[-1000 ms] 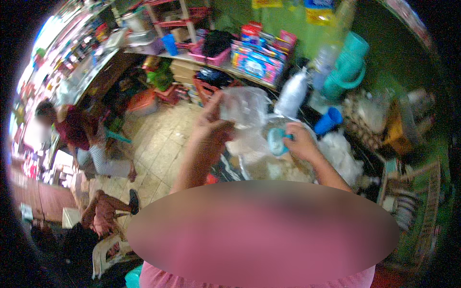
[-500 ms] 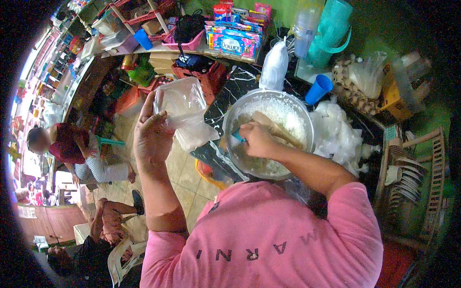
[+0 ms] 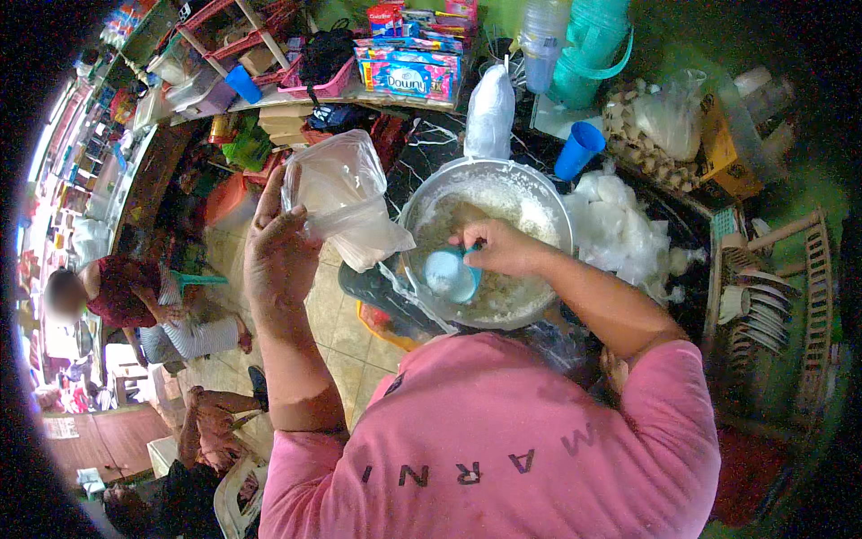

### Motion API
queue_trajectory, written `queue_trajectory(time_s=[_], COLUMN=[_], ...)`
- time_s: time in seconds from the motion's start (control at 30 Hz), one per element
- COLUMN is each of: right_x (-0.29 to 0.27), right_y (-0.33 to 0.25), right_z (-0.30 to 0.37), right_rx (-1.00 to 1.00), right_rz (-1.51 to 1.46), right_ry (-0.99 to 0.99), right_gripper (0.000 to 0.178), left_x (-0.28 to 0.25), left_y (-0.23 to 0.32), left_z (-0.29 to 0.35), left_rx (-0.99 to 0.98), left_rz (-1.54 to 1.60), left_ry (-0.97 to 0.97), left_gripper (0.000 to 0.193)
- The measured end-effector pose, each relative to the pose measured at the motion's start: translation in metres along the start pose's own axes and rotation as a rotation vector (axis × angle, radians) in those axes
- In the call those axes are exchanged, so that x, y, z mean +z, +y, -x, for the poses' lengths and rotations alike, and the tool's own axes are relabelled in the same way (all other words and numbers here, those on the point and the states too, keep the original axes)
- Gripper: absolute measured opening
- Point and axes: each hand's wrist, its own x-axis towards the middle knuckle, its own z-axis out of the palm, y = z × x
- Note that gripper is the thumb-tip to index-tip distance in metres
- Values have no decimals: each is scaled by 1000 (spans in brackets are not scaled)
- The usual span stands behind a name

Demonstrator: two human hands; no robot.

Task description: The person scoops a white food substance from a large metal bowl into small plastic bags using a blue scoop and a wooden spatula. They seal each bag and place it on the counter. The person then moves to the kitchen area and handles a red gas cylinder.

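Note:
A thin clear plastic bag (image 3: pixel 339 193) hangs open from my raised left hand (image 3: pixel 283 260), its top edge pinched between thumb and fingers. My right hand (image 3: pixel 507 248) grips a small blue cup (image 3: pixel 470 284) by its edge, inside a large round metal pot (image 3: pixel 566 208). White powdery stuff (image 3: pixel 443 271) fills the cup, and more of the same white, crumbly powder (image 3: pixel 530 208) lies in the pot and clings to its inner wall. The cup is at the pot's left side, a little below and right of the bag.
Filled white plastic bags (image 3: pixel 620 211) are heaped right of the pot on the black marbled table (image 3: pixel 426 148). Behind it stand a tall wrapped bundle (image 3: pixel 490 117) and a blue tumbler (image 3: pixel 580 151). A dish rack (image 3: pixel 813 296) is at the right. Two people sit at the left.
My right hand has brought the blue cup up into view, now full of white powder. My left hand still holds the bag, almost unmoved. The whole view has shifted slightly.

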Motion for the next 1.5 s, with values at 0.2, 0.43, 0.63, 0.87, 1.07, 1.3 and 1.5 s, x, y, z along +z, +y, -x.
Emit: queue_trajectory(time_s=[0.2, 0.43, 0.63, 0.87, 1.07, 1.3, 1.5], right_x=[6, 35, 36, 4, -25, 24, 25], right_y=[10, 18, 14, 7, 0, 10, 3], right_z=[-27, -22, -15, -1, 10, -4, -5], right_rx=[-207, -197, -30, 128, -31, -132, -54], right_rz=[731, 847, 440, -39, 207, 719, 619], right_ry=[120, -9, 25, -109, 77, -117, -238], right_gripper=[15, 19, 18, 9, 14, 11, 13], left_x=[-1, -18, -17, 4, 19, 15, 1], left_y=[0, -4, -14, -18, -19, -20, -25], left_z=[3, 0, -5, -8, -8, -9, -8], left_rx=[-3, 12, -6, 37, -38, -41, 9], left_rz=[-36, -303, -314, -383, 73, -250, -447], left_ry=[-28, -74, -94, -127, -16, -183, -182], left_gripper=[62, 61, 55, 57, 68, 59, 54])
